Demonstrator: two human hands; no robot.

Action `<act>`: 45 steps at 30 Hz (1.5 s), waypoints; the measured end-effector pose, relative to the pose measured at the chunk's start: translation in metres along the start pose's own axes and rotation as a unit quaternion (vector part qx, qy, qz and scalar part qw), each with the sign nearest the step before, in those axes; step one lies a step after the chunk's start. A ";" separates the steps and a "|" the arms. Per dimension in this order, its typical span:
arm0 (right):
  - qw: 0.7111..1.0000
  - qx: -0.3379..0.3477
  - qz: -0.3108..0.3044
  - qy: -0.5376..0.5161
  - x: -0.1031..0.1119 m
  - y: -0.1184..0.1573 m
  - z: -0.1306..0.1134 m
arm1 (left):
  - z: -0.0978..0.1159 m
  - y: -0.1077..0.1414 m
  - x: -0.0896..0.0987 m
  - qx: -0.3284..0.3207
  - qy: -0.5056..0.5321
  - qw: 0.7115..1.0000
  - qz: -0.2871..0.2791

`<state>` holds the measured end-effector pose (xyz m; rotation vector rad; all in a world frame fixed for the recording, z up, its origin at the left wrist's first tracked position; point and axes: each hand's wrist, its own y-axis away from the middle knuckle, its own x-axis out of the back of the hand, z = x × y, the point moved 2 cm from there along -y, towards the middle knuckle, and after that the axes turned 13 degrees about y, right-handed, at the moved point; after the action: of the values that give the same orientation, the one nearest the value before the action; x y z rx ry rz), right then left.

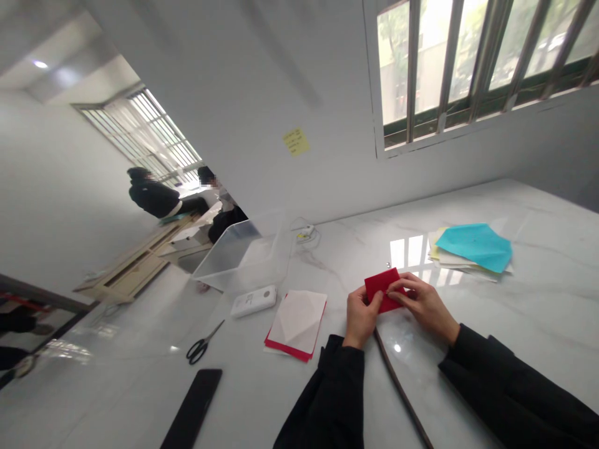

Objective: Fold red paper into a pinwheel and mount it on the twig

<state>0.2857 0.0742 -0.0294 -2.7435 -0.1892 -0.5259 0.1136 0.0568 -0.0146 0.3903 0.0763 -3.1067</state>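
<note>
A small folded piece of red paper (381,284) is held up just above the marble-patterned table. My left hand (360,315) grips its lower left side, thumb across the front. On the right side, my right hand (423,305) pinches the paper near its middle; whatever its fingertips hold there is too small to make out. A dark cord (400,390) runs from below the hands towards me. To the left of my hands lies a stack of white and red paper sheets (299,318). At the right is a pile of cut papers with a blue sheet (477,244) on top.
Left of the paper stack are a white power bank (254,301), black scissors (204,343) and a black flat object (193,408). A clear plastic bin (234,255) stands behind them. A small white device with a cable (306,231) lies by the wall. Two people sit in the far left background.
</note>
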 end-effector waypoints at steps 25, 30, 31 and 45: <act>0.998 -0.040 -0.039 -0.006 0.002 0.004 0.002 | -0.005 0.005 -0.001 0.008 0.027 0.999 -0.030; 0.998 -0.048 -0.046 0.012 0.003 0.005 0.002 | -0.005 0.005 -0.001 0.012 0.025 0.999 -0.026; 0.998 -0.050 -0.047 0.015 0.003 0.005 0.002 | -0.005 0.005 -0.001 0.013 0.026 0.999 -0.025; 0.990 -0.092 0.002 -0.108 -0.002 0.011 -0.006 | -0.007 0.005 -0.001 -0.001 0.015 1.000 -0.017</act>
<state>0.2845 0.0615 -0.0285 -2.9778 -0.1954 -0.2547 0.1168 0.0518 -0.0215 0.4399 0.0858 -3.1350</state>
